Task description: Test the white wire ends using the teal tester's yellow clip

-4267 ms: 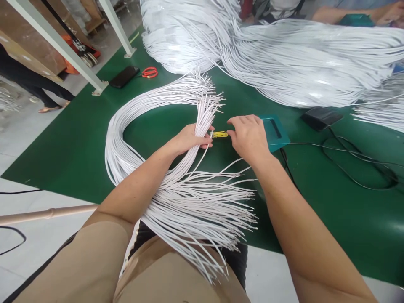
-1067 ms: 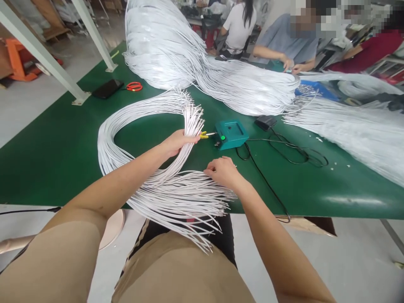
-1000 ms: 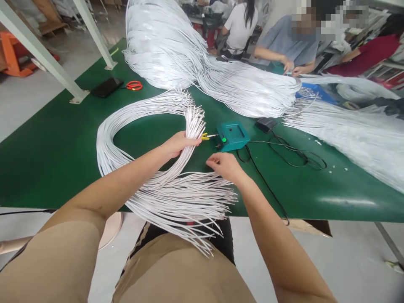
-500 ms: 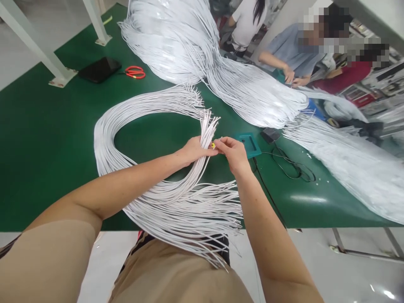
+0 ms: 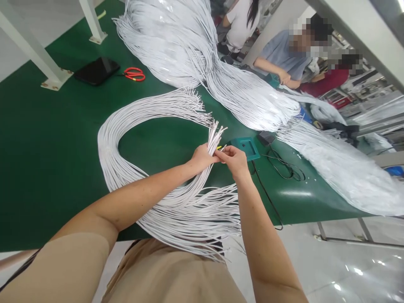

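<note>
Curling tightly round a sheaf of thin white wires [image 5: 215, 141], the left hand [image 5: 203, 158] holds it above the green bench [image 5: 38, 193]; the right hand [image 5: 234, 160] pinches one white wire [image 5: 224, 147]. Work looks partway, many white strands [image 5: 195, 219] lying outside the grip.

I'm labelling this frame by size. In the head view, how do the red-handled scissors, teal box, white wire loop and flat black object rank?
1. White wire loop
2. Flat black object
3. Teal box, partly hidden
4. Red-handled scissors
</note>
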Action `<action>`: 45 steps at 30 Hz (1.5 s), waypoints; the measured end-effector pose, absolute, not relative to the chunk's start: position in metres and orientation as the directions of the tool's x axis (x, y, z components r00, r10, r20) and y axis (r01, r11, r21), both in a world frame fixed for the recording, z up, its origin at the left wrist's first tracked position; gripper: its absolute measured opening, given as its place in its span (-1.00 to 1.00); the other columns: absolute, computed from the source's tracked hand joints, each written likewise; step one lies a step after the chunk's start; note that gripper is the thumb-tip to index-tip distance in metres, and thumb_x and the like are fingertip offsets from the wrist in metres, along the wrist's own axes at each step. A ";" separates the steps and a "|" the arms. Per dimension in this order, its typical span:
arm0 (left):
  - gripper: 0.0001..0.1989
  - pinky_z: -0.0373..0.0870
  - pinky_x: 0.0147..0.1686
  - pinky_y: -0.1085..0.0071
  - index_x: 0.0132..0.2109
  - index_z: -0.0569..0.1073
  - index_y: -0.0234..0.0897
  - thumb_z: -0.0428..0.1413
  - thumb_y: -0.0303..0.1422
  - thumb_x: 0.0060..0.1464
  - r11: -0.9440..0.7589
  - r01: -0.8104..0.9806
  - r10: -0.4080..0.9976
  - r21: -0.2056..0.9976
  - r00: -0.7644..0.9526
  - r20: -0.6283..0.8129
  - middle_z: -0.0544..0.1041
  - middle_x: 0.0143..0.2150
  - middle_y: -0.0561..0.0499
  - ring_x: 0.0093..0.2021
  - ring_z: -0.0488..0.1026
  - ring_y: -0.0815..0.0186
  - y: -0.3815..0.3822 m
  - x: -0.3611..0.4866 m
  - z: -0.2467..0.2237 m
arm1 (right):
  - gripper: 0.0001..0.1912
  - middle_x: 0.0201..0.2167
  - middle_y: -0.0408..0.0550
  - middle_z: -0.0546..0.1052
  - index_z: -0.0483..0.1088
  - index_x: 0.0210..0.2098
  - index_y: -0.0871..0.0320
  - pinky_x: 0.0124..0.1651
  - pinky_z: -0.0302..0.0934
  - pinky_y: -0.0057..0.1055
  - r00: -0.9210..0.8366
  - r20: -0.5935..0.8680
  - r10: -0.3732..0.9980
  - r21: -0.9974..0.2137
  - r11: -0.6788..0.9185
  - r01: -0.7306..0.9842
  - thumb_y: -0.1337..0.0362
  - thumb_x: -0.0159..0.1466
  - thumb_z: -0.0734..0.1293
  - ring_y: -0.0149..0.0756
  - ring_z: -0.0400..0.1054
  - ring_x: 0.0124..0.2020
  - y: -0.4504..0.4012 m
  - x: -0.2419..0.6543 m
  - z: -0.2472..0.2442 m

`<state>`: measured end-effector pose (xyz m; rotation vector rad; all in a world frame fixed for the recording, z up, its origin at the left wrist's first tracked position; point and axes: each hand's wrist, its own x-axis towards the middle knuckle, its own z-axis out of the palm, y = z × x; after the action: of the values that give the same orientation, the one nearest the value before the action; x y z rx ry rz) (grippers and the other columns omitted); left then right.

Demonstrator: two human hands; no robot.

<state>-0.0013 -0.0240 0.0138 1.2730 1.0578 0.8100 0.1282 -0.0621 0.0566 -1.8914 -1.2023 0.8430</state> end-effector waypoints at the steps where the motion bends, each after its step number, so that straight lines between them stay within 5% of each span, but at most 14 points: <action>1: -0.57 0.30 -0.29 0.36 -0.31 0.43 -0.30 0.38 -0.29 -0.39 0.149 0.081 0.925 0.986 0.342 -0.168 0.50 -0.41 0.04 -0.37 0.42 0.27 -0.025 0.000 0.013 | -0.63 -0.58 -0.17 0.46 0.41 -0.52 0.15 -0.39 0.25 -0.41 0.361 -0.132 0.923 -0.858 -0.289 0.424 -0.02 -0.07 0.48 -0.39 0.29 -0.52 -0.062 0.129 0.055; 8: -0.66 0.26 -0.33 0.39 -0.40 0.37 -0.28 0.36 -0.32 -0.34 0.175 0.056 0.932 0.983 0.313 -0.184 0.46 -0.48 0.10 -0.46 0.37 0.37 -0.033 0.002 0.014 | -0.56 -0.62 -0.19 0.38 0.43 -0.53 0.16 -0.46 0.26 -0.46 0.449 -0.157 0.880 -0.956 -0.250 0.155 -0.13 0.05 0.37 -0.48 0.21 -0.62 -0.060 0.138 0.055; 15: -0.70 0.20 -0.40 0.43 -0.44 0.37 -0.29 0.33 -0.32 -0.30 0.078 0.192 0.942 0.978 0.308 -0.136 0.44 -0.50 0.12 -0.48 0.33 0.40 -0.038 0.005 0.021 | -0.61 -0.66 -0.26 0.34 0.40 -0.56 0.17 -0.48 0.24 -0.52 0.305 -0.220 0.927 -0.973 -0.231 0.001 0.02 -0.14 0.54 -0.53 0.19 -0.60 -0.064 0.141 0.046; 24: -0.69 0.27 -0.43 0.46 -0.36 0.41 -0.33 0.32 -0.29 -0.22 0.181 -0.020 0.958 0.983 0.229 -0.172 0.43 -0.49 0.11 -0.51 0.33 0.46 -0.047 0.015 0.029 | -0.64 -0.56 -0.16 0.45 0.52 -0.44 0.20 -0.40 0.26 -0.49 -0.012 -0.261 0.965 -0.919 -0.253 -0.304 0.09 -0.12 0.56 -0.51 0.23 -0.55 -0.057 0.163 0.039; 28: -0.68 0.28 -0.45 0.48 -0.34 0.40 -0.34 0.34 -0.35 -0.25 0.190 -0.106 0.970 0.976 0.175 -0.170 0.45 -0.47 0.12 -0.53 0.33 0.50 -0.047 0.014 0.029 | -0.74 -0.61 -0.25 0.32 0.48 -0.46 0.18 -0.42 0.21 -0.49 -0.183 -0.265 0.947 -0.839 -0.320 -0.441 0.17 -0.06 0.51 -0.53 0.14 -0.58 -0.050 0.162 0.034; 36: -0.73 0.38 -0.38 0.43 -0.34 0.40 -0.37 0.31 -0.39 -0.19 0.232 -0.027 0.950 0.972 0.223 -0.220 0.52 -0.46 0.02 -0.41 0.51 0.36 -0.044 0.015 0.030 | -0.72 -0.63 -0.24 0.29 0.49 -0.40 0.17 -0.42 0.19 -0.44 -0.246 -0.272 0.930 -0.828 -0.357 -0.433 0.08 0.03 0.43 -0.46 0.16 -0.58 -0.037 0.165 0.031; 39: -0.77 0.42 -0.33 0.40 -0.32 0.45 -0.39 0.29 -0.41 -0.15 0.232 0.018 0.932 0.972 0.281 -0.228 0.56 -0.40 -0.03 -0.36 0.54 0.32 -0.045 0.015 0.031 | -0.60 -0.67 -0.24 0.23 0.45 -0.50 0.18 -0.48 0.15 -0.45 -0.254 -0.316 0.914 -0.813 -0.399 -0.424 -0.08 0.04 0.42 -0.47 0.09 -0.62 -0.038 0.166 0.028; 45: -0.76 0.45 -0.31 0.38 -0.32 0.46 -0.37 0.30 -0.36 -0.13 0.227 0.012 0.912 0.974 0.348 -0.217 0.59 -0.34 -0.06 -0.33 0.56 0.29 -0.047 0.016 0.033 | -0.58 -0.68 -0.26 0.19 0.34 -0.59 0.14 -0.45 0.17 -0.43 -0.267 -0.337 0.903 -0.793 -0.425 -0.437 -0.06 -0.04 0.49 -0.48 0.03 -0.63 -0.044 0.166 0.023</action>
<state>0.0162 -0.0467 0.0331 1.1695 1.0262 0.8005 0.1665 -0.0438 0.0234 -0.9963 -0.7139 1.8321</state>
